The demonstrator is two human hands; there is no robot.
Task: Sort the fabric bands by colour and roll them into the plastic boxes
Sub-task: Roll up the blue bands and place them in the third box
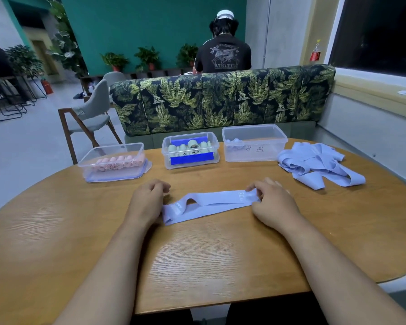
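Right hand [272, 205]: fingers [256, 190] curled narrow, pinching 3 o'clock end of blue band [211, 204]. Left hand [148, 198]: fingers [162, 186] curled at band's 9 o'clock end; grip hidden, cannot tell. Band lies mid-tabletop [209, 254], humped near left. Loose band pile [319, 163] at 2 o'clock. Boxes [190, 165] at 12 o'clock; labels unreadable.

Place looked like a café or lounge-style common room. Leaf-print booth sofa [220, 102] stood behind the rounded wooden table [209, 254]. Grey chair [92, 113], metal-legged stools [10, 106], potted plants [148, 57] along teal wall [150, 24], fire extinguisher [47, 86] on floor. A second person [223, 52] sat beyond the sofa.
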